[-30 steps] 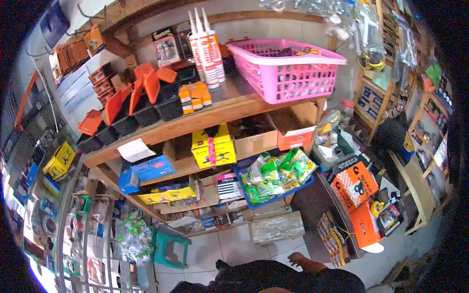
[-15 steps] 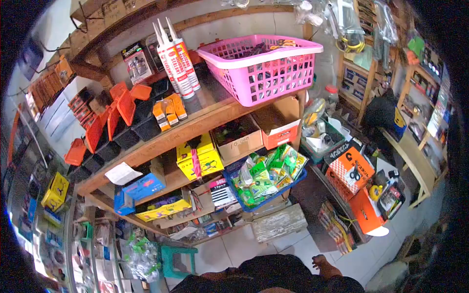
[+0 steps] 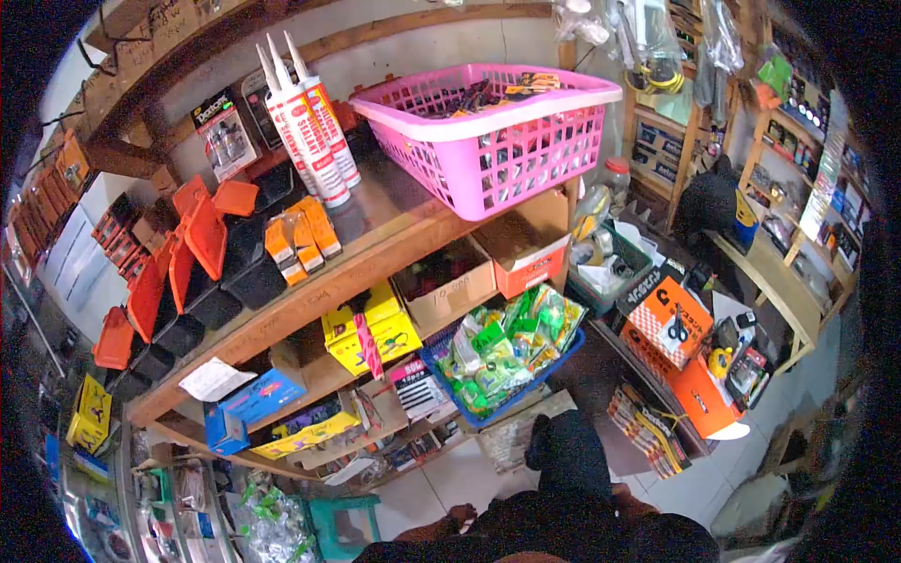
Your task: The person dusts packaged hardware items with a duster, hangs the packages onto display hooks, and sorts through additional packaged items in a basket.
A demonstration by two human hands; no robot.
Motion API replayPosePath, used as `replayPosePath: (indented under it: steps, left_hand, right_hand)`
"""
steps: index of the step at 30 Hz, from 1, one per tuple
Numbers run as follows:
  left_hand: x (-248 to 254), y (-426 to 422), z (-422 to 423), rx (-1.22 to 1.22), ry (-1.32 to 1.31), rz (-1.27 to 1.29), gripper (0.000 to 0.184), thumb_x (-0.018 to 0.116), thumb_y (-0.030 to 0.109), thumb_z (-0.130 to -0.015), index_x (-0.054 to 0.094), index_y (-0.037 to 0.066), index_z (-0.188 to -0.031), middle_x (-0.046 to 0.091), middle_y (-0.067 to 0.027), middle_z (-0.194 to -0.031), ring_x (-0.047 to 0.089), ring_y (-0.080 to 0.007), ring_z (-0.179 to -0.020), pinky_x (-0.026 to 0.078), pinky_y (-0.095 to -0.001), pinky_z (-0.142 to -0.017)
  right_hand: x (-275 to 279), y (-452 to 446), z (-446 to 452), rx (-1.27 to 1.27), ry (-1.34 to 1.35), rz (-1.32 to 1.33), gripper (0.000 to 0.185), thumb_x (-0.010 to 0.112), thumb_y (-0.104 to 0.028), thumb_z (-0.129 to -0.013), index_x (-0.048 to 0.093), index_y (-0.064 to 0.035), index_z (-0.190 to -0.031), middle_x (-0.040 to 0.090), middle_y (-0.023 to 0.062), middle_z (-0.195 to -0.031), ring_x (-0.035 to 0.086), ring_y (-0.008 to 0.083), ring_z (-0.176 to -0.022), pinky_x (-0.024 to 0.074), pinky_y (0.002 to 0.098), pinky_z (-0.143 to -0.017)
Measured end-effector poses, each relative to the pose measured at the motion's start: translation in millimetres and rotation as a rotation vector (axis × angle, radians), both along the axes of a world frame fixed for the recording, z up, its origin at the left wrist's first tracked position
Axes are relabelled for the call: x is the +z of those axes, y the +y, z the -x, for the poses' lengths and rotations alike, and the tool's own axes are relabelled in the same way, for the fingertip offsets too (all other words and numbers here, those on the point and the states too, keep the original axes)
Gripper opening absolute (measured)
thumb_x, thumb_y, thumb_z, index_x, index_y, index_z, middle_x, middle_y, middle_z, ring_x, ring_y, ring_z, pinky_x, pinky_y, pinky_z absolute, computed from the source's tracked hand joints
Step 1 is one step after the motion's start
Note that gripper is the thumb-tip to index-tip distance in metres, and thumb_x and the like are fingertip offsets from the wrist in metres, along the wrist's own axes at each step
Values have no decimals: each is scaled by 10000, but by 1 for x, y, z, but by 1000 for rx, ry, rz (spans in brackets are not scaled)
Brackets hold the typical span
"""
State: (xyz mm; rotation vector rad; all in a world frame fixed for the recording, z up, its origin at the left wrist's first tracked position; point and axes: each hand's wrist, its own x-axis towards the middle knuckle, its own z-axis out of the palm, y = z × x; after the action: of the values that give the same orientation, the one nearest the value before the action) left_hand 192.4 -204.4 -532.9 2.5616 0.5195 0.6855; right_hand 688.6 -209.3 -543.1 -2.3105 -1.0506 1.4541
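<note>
Low at the bottom of the view, my left hand [image 3: 460, 515] hangs beside my dark clothing. Its fingers are loosely bent and a little apart, and I see nothing held in it. My right hand [image 3: 623, 494] is mostly hidden at my other side; little more than the lower arm shows, so its fingers cannot be made out. Between them a dark-clad leg [image 3: 571, 455] reaches forward. Neither hand touches the shelf goods. Nearest ahead is a blue basket [image 3: 477, 419] full of green and yellow packets [image 3: 507, 349].
A wooden shelf [image 3: 282, 324] carries a pink basket [image 3: 450, 178], sealant tubes [image 3: 314, 141] and black bins with orange lids [image 3: 202, 239]. Orange boxes [image 3: 668, 319] stand on the right. A green stool [image 3: 343, 525] is low left. A wooden bench [image 3: 774, 286] stands farther right.
The view has shifted, with the shelf goods now lower and farther left. My left hand and a leg have come into sight; my right hand has slipped mostly out of sight.
</note>
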Motion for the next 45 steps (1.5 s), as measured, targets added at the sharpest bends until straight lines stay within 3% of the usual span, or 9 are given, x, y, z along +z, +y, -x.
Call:
replayPosePath:
  steps: [1,4,10,12,13,18,23,30,45]
  left_hand:
    - [12,-2,-6,120,374,297,291,507,324,-747,507,36,-789,497,-86,-739,531,-256,-683,480,-360,-605]
    - [-24,-6,-8,266,70,584,312,521,317,-756,481,10,-793,535,-72,-817,549,-225,-702,490,-339,-636]
    - [22,87,28,320,168,543,292,524,303,-759,490,15,-787,537,-73,-806,547,-224,-688,483,-337,-622]
    - [56,100,12,348,185,561,284,525,298,-760,494,17,-784,538,-74,-802,546,-224,-683,481,-336,-617]
    - [82,111,4,362,195,564,280,525,295,-760,496,18,-783,538,-74,-799,546,-223,-680,479,-336,-615]
    - [190,129,5,426,288,605,260,527,281,-763,506,22,-777,540,-75,-788,544,-222,-666,473,-334,-602]
    - [250,179,-18,438,288,578,241,530,267,-765,516,27,-770,543,-77,-777,542,-221,-652,466,-332,-588]
    - [292,228,-28,431,292,560,214,533,247,-769,530,33,-761,545,-79,-761,539,-220,-633,457,-329,-570]
    - [536,260,14,129,487,654,163,540,206,-776,560,47,-742,552,-83,-728,532,-217,-591,438,-324,-531]
  right_hand:
    - [6,-2,5,-42,-47,-73,184,468,-203,-788,562,-54,-840,577,122,-754,556,296,-669,452,421,-626]
    - [49,71,68,-168,-169,-303,224,492,-222,-786,549,-27,-880,578,137,-773,553,303,-676,442,414,-627]
    - [106,202,78,-470,-231,-852,331,535,-223,-793,518,39,-996,575,189,-911,548,334,-788,424,380,-718]
    - [262,267,120,-581,-63,-1227,139,468,-102,-843,511,23,-888,517,39,-745,484,124,-683,395,251,-638]
    - [328,288,122,-533,15,-1251,148,486,-99,-823,512,11,-918,533,77,-856,483,146,-817,393,260,-734]
    - [592,374,110,-259,287,-2134,97,441,-54,-799,476,-19,-883,453,98,-710,455,182,-533,398,267,-485]
    - [739,411,103,395,260,-2151,91,480,-73,-785,495,-17,-855,495,102,-726,501,210,-597,417,314,-523]
    - [765,427,149,1055,-179,-1655,306,674,-262,-645,579,-96,-885,549,31,-695,529,198,-581,395,314,-502]
    - [763,431,153,1133,-260,-1429,318,652,-300,-652,579,-81,-872,468,57,-652,515,220,-590,406,317,-535]
